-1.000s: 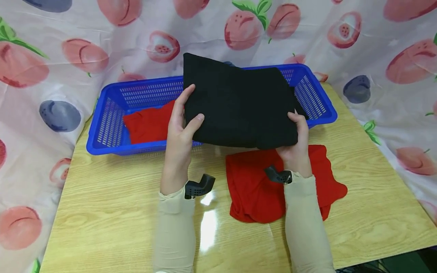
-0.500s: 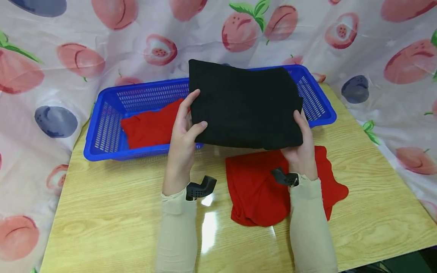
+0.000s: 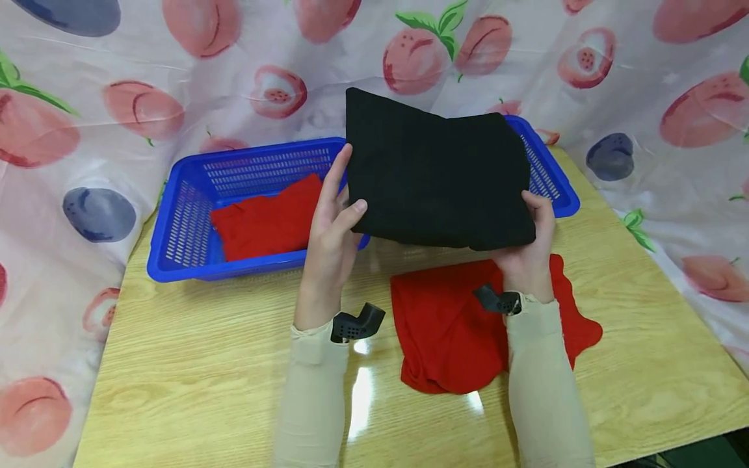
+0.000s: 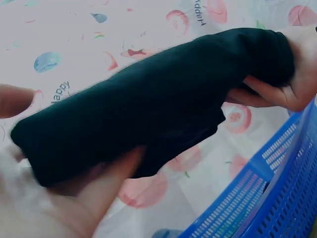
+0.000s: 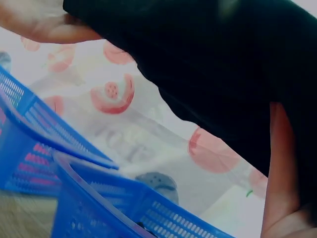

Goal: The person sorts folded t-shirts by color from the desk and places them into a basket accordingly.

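A folded black cloth [image 3: 439,175] is held up above the table, in front of the blue baskets. At its left edge my left hand [image 3: 333,234] grips it, the thumb on the near face and other fingers behind. My right hand [image 3: 529,250] holds the lower right corner, thumb in front. From the left wrist view, the cloth [image 4: 133,99] looks like a thick folded bundle spanning both hands. Below my right forearm a crumpled red cloth [image 3: 447,338] lies on the table. Whether the black cloth is a garment I cannot tell.
A blue basket [image 3: 178,218] at the back left contains a folded red cloth [image 3: 263,224]. A second blue basket [image 3: 564,198] stands at the back right, mostly hidden by the black cloth. Behind them hangs a fruit-print curtain [image 3: 345,71]. The wooden table [image 3: 205,364] reaches toward me.
Both hands have shifted slightly right, carrying the black cloth with them. The cloth dipped a little, then rose again. The red cloths stay put.
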Demonstrator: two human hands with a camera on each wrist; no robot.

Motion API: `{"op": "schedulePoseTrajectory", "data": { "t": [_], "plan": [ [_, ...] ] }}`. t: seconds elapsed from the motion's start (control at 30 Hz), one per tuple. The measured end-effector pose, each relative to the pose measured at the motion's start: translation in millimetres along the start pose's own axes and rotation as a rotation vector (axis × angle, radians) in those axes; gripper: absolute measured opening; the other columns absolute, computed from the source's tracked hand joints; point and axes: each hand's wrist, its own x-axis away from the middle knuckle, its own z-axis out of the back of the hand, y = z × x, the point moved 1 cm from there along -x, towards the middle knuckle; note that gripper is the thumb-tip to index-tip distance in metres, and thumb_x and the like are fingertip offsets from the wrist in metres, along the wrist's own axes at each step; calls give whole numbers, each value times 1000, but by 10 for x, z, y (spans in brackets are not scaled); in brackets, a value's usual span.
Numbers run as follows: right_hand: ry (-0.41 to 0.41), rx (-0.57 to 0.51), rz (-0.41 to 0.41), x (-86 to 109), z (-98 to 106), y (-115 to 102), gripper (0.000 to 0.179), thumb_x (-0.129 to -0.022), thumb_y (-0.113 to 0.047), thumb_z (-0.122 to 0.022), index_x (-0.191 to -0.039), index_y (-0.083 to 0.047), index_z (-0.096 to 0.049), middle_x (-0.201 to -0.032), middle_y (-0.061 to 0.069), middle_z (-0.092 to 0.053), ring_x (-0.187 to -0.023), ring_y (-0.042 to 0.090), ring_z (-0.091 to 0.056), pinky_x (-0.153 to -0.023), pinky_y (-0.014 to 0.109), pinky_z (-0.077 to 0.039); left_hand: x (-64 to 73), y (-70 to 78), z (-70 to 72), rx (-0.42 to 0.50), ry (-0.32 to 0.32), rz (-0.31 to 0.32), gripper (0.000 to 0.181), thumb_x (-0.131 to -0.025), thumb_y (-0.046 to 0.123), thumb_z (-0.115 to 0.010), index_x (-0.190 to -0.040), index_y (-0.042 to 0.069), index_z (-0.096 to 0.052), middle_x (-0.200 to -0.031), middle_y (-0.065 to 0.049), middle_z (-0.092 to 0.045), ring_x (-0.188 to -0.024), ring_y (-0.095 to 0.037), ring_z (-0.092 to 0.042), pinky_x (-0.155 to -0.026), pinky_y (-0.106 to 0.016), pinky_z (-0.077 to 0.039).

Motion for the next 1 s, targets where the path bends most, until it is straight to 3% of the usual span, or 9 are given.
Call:
{"op": "schedulePoseTrajectory", "data": {
  "t": [0.13,0.23,0.33,0.57,0.77,0.87,1.0],
  "plan": [
    [-25,20,38,-74,-61,-77,13,-84,-9,-50,-94,-2,-52,-90,10,-57,-80,26,-55,-66,36,-45,-21,-24,38,7,-56,88,66,-88,-2,-38,-144,23,-14,-143,-8,-24,-119,-33,-41,-82,-45,-46],
    [-63,39,40,-119,-89,-149,14,-84,-8,-48,-95,0,-51,-91,11,-57,-80,26,-55,-67,36,-45,-35,-47,33,-6,-98,147,70,-87,-5,-38,-144,27,-11,-144,-7,-22,-117,-33,-43,-69,-51,-48],
    [-119,76,45,-160,-100,-215,15,-84,-6,-46,-98,1,-49,-95,12,-56,-80,27,-54,-66,37,-46,-57,-69,6,-13,-115,161,73,-86,-9,-36,-144,27,-9,-144,-7,-23,-116,-34,-44,-65,-56,-46],
    [-229,138,21,-236,-46,-338,44,-88,3,-43,-131,-6,-41,-130,9,-46,-96,28,-55,-78,39,-47,-91,-113,-45,-71,-69,131,71,-86,-13,-34,-144,20,-10,-144,-6,-24,-114,-32,-46,-70,-52,-48],
    [-292,290,80,-354,-2,-424,38,-92,1,-37,-129,-3,-40,-124,14,-48,-89,30,-58,-73,39,-49,-123,-252,-59,-118,-13,126,71,-86,-14,-34,-144,20,-14,-146,4,-18,-123,-25,-36,-75,-53,-46],
    [-280,344,99,-397,27,-480,38,-93,2,-35,-130,-3,-41,-128,13,-46,-93,29,-58,-76,37,-49,-132,-338,-68,-144,9,143,70,-86,-14,-35,-144,22,-16,-146,7,-15,-126,-22,-33,-77,-52,-45],
    [-187,412,117,-440,78,-554,37,-92,-2,-39,-129,-7,-44,-133,8,-43,-100,25,-56,-80,34,-48,-133,-439,-95,-161,28,196,70,-87,-14,-35,-143,25,-19,-146,8,-13,-128,-17,-29,-79,-50,-45]
  ]
}}
